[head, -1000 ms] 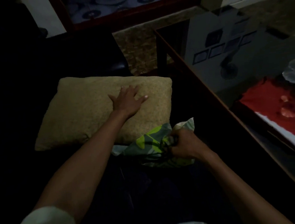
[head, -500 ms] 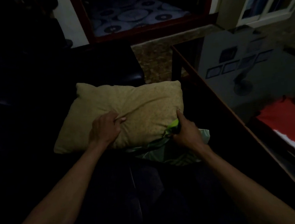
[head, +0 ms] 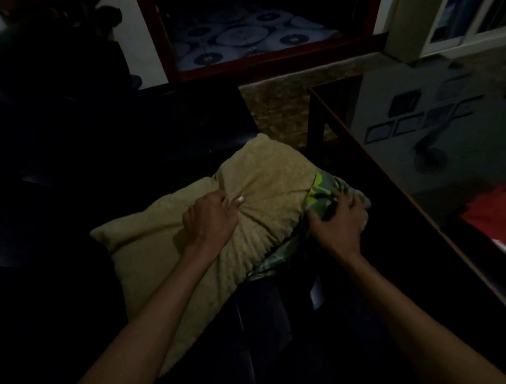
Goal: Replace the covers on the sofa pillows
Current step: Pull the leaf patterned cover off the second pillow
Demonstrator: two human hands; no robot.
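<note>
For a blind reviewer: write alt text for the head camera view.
A person's left hand grips the bunched fabric of a tan pillow on a dark sofa, while the right hand works a green patterned cover onto its right end. A glass-topped table with a red cloth stands to the right; the room is dim.

Dim living room in a home. Dark leather-like sofa [head: 139, 146] filling the left and middle, with a tan pillow [head: 263, 191] lying on its seat. Low glass-topped coffee table [head: 425, 160] with a wooden rim on the right, reflecting framed pictures. Red cloth [head: 502, 217] on the table. Patterned bedding or rug with round motifs [head: 242, 38] behind a red wooden frame at the back. White-framed cabinet or window [head: 467, 8] at upper right. Speckled stone floor [head: 275, 108] between the furniture.
</note>
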